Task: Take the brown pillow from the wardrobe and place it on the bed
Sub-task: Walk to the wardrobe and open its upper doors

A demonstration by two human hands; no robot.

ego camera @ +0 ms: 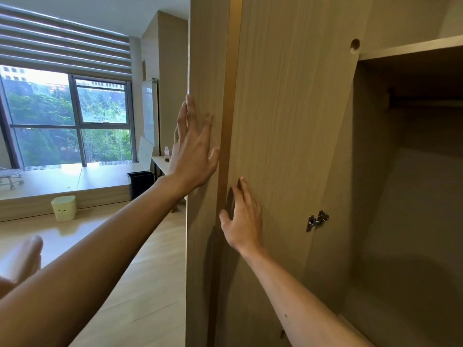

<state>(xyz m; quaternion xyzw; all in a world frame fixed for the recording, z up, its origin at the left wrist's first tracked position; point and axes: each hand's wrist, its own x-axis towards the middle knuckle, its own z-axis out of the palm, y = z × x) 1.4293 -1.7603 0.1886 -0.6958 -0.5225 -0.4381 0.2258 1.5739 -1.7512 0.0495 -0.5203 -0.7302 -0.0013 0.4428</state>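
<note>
A light wood wardrobe fills the middle and right of the head view. Its door [288, 121] stands swung open, with a metal hinge [317, 220] on its inner face. My left hand [194, 149] lies flat with spread fingers against the wardrobe's outer panel [203, 58]. My right hand [243, 216] rests on the open door, fingertips at the gold edge strip [229, 121]. The wardrobe's inside [413, 196] is dark, with a shelf [411, 48] above. No brown pillow and no bed are in view.
To the left lies a pale wooden floor with a light green bin [64, 207], a black bin [140, 184], a raised window platform [75, 179] and a narrow table carrying a bottle [166, 154]. A large window [67, 116] is at the back.
</note>
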